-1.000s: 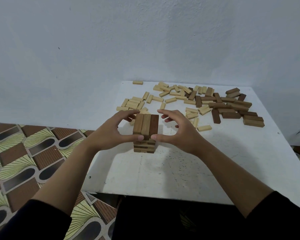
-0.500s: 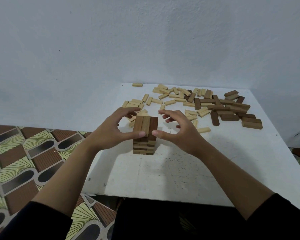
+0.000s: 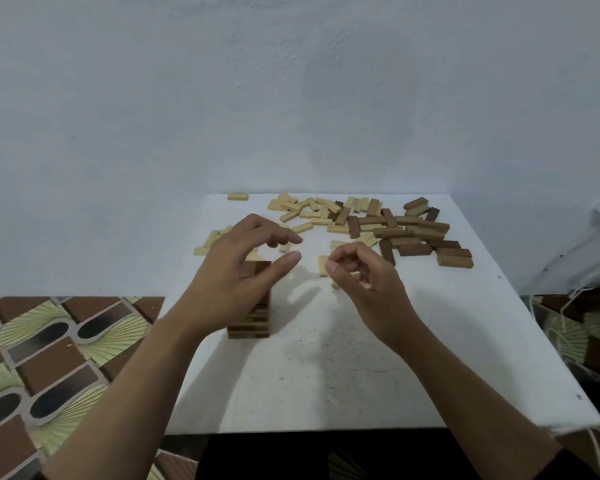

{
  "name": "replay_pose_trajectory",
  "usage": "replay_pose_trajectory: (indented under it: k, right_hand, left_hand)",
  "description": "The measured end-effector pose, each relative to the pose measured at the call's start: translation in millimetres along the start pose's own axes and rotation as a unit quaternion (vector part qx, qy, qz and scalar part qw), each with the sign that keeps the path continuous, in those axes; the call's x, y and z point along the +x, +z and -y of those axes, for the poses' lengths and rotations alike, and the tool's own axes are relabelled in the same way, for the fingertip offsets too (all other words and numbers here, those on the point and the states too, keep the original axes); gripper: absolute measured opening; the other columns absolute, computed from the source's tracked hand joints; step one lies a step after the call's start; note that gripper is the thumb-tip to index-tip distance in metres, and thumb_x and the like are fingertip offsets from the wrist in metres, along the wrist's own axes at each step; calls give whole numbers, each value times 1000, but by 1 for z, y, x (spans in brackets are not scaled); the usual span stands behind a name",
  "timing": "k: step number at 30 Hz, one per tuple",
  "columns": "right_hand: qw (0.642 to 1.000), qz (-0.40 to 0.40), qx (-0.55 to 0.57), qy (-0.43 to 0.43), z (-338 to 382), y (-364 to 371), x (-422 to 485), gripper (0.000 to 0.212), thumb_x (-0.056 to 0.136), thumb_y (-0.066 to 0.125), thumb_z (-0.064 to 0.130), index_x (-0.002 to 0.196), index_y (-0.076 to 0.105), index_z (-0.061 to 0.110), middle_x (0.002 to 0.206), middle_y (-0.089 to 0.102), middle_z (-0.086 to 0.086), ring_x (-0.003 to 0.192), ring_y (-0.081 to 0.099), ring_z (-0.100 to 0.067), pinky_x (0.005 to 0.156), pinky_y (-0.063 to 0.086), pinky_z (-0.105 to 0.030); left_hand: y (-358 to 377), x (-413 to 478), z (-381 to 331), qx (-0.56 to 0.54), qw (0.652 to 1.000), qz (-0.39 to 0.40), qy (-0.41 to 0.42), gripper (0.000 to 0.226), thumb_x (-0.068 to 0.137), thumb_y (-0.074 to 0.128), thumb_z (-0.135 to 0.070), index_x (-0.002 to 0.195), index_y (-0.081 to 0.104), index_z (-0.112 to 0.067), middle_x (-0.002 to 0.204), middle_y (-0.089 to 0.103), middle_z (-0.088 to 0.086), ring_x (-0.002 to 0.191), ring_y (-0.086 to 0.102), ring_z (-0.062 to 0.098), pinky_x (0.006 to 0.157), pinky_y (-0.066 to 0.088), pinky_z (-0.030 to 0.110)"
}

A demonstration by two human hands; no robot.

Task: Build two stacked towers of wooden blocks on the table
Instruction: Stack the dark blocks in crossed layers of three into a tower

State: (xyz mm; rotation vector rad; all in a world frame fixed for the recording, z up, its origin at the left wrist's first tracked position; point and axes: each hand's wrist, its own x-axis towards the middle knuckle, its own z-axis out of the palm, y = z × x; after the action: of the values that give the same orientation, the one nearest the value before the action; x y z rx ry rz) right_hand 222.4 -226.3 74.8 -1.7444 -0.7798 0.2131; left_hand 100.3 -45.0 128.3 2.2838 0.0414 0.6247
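Over the tower (image 3: pixel 250 320), left hand (image 3: pixel 234 275) wide and empty; right hand (image 3: pixel 364 282) curled, hold unclear; loose blocks (image 3: pixel 414 250) beyond.

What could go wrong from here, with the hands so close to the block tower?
1. The left hand hovers right at the top of the tower; a small bump could shift or topple its layers.
2. The tower stands toward the left edge of the table, so falling blocks might drop to the floor.
3. The loose blocks lie beyond the tower; a reach for them could brush it.
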Motion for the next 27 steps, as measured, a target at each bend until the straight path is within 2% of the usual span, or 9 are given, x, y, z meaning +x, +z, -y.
replay_pose_trajectory:
  k: [4,8,10,12,15,17,19,22,27]
  right_hand:
    - [999,-41,-18,4,-13,-34,-12,4,96,66,30,96,66,26,89,69,14,87,66,-12,79,53,-32]
    - [994,-83,-63,36,-43,-67,-25,1,96,65,26,96,65,27,90,69,17,90,66,-7,81,53,-31]
    - [989,-100,-95,54,-62,-81,-31,2,97,64,26,96,64,28,91,68,16,93,64,-4,82,49,-25]
    - [983,-107,-131,67,-81,-92,-35,2,98,63,28,98,62,30,98,67,18,98,62,-4,85,49,-22]
    - [972,-105,-194,81,-110,-106,-35,12,98,61,34,110,61,31,111,62,19,109,56,-7,100,49,-33]
    - [962,-97,-242,83,-124,-113,-29,28,96,55,44,118,62,27,121,59,16,119,50,-10,107,44,-41]
    - [950,-92,-284,87,-135,-120,-19,37,93,52,46,122,62,25,131,57,9,127,45,-14,110,38,-46]
    - [927,-110,-350,70,-151,-132,-5,34,95,61,37,126,59,23,137,52,1,133,39,-22,107,36,-53]
    - [888,-129,-432,94,-170,-141,6,50,95,60,37,140,51,18,143,44,-10,137,36,-31,105,39,-58]
  left_hand:
    - [40,5,-25,-9,999,-3,45,16,94,71,-26,110,72,-24,101,61,-9,100,60,15,85,37,10]
    - [102,8,-24,-29,998,47,-1,20,96,68,-30,116,67,-30,107,60,-15,104,57,7,83,37,8]
    - [136,8,-13,-16,997,75,-32,24,98,64,-32,122,62,-34,116,57,-20,112,52,-1,90,40,12]
    - [165,7,1,4,993,107,-52,31,100,59,-37,131,55,-34,133,52,-18,124,45,-4,105,41,23]
    - [200,9,21,41,985,154,-74,50,103,46,-50,150,40,-33,159,32,-13,148,22,5,122,26,37]
    - [217,13,31,83,976,178,-92,60,103,35,-58,157,25,-37,168,13,-11,155,2,8,126,14,45]
    - [230,22,36,143,961,208,-109,63,102,28,-61,159,13,-41,170,-2,-10,155,-10,12,124,6,50]
    - [238,38,38,230,939,234,-100,64,103,21,-63,160,6,-41,170,-7,-7,155,-10,16,120,5,51]
    - [254,58,44,263,939,204,-84,62,103,22,-61,160,13,-39,170,5,-5,152,7,23,110,15,53]
